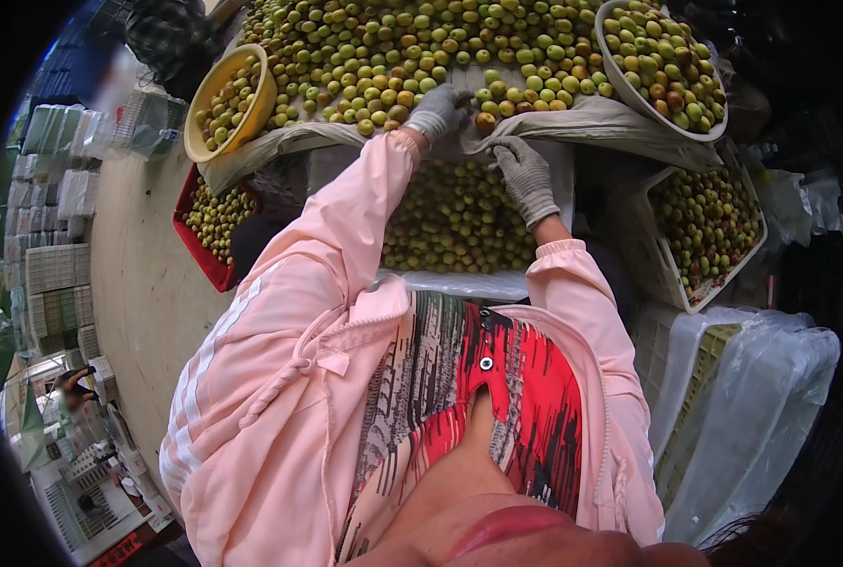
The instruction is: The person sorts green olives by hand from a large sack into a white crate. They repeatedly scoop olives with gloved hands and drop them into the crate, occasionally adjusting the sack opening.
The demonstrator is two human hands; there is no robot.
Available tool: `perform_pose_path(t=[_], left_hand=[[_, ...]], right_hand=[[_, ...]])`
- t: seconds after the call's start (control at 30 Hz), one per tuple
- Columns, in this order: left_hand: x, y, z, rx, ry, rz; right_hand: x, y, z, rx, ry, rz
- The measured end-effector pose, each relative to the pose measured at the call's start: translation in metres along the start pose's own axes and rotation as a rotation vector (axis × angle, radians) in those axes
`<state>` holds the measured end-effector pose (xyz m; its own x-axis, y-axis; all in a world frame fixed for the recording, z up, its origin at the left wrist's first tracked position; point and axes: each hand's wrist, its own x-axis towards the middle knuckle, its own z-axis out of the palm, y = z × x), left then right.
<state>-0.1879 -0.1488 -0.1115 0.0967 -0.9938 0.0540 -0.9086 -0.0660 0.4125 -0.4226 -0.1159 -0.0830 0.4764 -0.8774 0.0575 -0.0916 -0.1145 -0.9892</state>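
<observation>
Many green and reddish jujubes (364, 67) lie spread on a grey cloth (570, 124) over a raised surface. My left hand (440, 112), in a grey knit glove, reaches over the cloth's near edge beside the fruit; its fingertips are partly hidden. My right hand (526, 177), gloved alike, has bent fingers at a fold of the cloth; whether they pinch it does not show. A single reddish jujube (485, 123) lies between the hands, near the edge. Below them, a container lined with clear plastic (464, 283) holds more jujubes (457, 220).
A yellow basin (264, 106) and a pale basin (609, 53) of jujubes flank the cloth. Lower down are a red container (193, 244) and a white crate (666, 262), both with jujubes. Plastic-wrapped crates (733, 418) stand at right; a person (78, 386) is far left.
</observation>
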Motion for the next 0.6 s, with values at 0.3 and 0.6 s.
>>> perform_pose_path(t=[0.3,0.6], left_hand=[[-0.113,0.088,-0.026,-0.276,0.005,0.194],[-0.031,0.078,-0.060,-0.063,-0.198,0.219]], right_hand=[[-0.012,0.019,0.016,-0.081,-0.088,0.093],[-0.012,-0.001,0.006,0.353,-0.055,0.393]])
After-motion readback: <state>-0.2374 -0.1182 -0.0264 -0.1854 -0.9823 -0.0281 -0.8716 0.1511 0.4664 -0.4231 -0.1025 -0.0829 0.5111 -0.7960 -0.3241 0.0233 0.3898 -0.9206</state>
